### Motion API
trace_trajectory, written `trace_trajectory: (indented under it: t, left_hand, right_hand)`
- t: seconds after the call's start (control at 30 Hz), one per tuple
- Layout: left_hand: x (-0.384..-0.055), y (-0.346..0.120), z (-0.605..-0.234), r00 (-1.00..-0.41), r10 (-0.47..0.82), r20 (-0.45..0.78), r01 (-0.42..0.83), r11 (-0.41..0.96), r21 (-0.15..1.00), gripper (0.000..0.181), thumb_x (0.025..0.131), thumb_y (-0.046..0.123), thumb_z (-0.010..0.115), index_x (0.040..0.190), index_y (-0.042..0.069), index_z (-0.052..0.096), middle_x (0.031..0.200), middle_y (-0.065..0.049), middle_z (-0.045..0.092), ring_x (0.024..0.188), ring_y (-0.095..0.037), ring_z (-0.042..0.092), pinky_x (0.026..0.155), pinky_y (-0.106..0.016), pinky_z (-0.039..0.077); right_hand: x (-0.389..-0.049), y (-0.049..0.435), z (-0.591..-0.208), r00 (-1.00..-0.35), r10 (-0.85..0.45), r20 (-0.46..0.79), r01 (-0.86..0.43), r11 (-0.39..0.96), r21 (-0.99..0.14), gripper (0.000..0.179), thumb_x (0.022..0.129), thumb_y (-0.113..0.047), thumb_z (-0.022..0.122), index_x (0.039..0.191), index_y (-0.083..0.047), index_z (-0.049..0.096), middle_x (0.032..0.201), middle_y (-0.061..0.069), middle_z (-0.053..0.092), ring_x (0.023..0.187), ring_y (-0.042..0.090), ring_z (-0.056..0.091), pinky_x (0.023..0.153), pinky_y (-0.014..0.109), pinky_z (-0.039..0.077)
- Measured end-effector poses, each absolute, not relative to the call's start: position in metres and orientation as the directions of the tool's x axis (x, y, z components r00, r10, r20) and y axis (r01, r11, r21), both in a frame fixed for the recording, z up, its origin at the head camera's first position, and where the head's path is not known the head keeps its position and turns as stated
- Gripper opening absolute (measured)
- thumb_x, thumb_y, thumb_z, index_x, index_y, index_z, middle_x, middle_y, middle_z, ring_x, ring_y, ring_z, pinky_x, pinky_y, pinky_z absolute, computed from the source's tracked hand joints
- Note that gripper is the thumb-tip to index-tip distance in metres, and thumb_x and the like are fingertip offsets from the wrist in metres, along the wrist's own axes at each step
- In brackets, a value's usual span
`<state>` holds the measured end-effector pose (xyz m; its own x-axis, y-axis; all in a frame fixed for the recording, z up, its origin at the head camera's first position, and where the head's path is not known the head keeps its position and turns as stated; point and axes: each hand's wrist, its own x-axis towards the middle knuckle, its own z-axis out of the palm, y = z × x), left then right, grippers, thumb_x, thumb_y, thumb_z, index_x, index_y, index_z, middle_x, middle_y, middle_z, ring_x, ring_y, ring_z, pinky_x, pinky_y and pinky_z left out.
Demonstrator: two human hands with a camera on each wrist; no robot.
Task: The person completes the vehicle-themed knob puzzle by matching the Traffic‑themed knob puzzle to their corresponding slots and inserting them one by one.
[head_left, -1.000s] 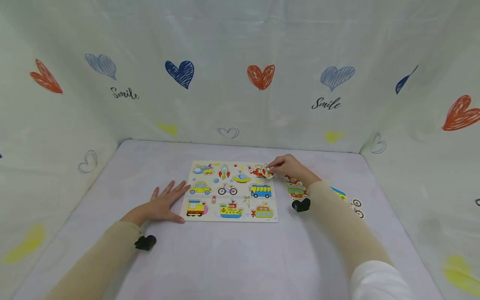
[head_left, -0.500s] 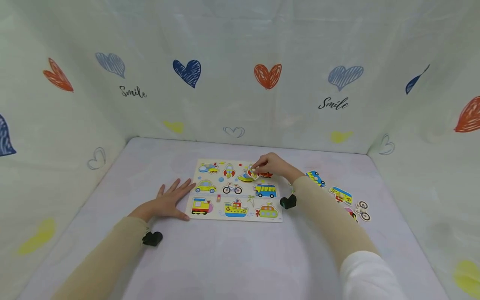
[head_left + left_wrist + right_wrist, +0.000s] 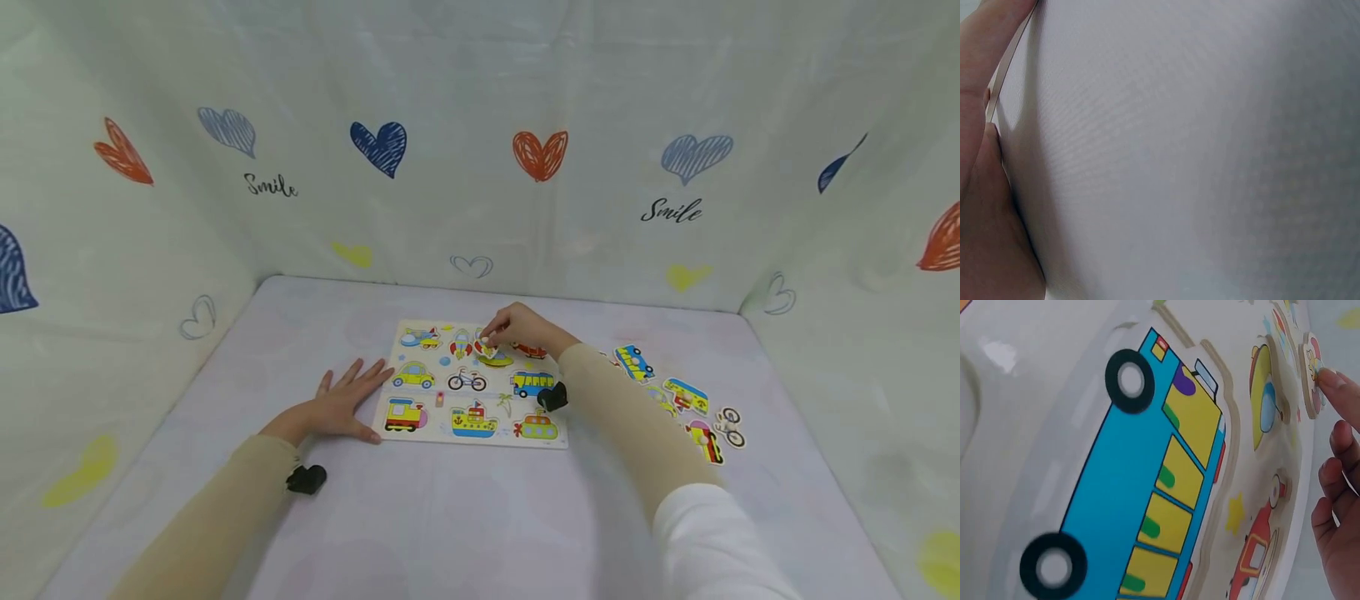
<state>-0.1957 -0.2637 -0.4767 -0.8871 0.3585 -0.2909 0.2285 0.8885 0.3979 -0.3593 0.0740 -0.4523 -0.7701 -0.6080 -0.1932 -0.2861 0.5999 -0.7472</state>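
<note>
My right hand (image 3: 521, 327) pinches a small red-and-yellow rocket puzzle piece (image 3: 486, 347) between thumb and fingertips, over the board's top row. The piece is just right of the printed rocket recess (image 3: 461, 343) and partly covers the flying saucer picture (image 3: 496, 361). In the right wrist view, the piece (image 3: 1311, 375) stands tilted at the board's far side, beyond the bus recess (image 3: 1141, 481). My left hand (image 3: 333, 410) rests on the table with spread fingers, fingertips at the left edge of the puzzle board (image 3: 442, 435). The left wrist view shows mostly blurred table and part of that hand (image 3: 985, 206).
Loose pieces lie right of the board: a blue bus (image 3: 634, 363), a ship (image 3: 687, 395), a train (image 3: 703, 440), a bicycle (image 3: 731, 428) and a yellow-green car (image 3: 660, 400) partly behind the sleeve. A fabric wall (image 3: 465, 217) with printed hearts closes off the table's back.
My right hand has moved left with the rocket piece, from the helicopter picture past the saucer toward the rocket recess. The left hand stays at the board's edge. The head view has shifted slightly.
</note>
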Motion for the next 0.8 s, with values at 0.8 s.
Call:
trace_trajectory:
  t: [0.8]
  left_hand:
    - [-0.195,-0.263,-0.477,-0.891,0.356,-0.282,0.231,0.89,0.392,0.115,0.067,0.051,0.085,0.156,0.017,0.021,0.163,-0.012,0.006,0.146,-0.042,-0.007,0.105,-0.071,-0.011]
  right_hand:
    - [-0.353,0.032,-0.468,-0.838,-0.511,-0.189,-0.179,0.585,-0.791,0.009,0.086,-0.019,0.077,0.094,-0.016,0.078,0.103,0.0,0.064,0.094,0.017,0.056,0.077,0.028,0.048]
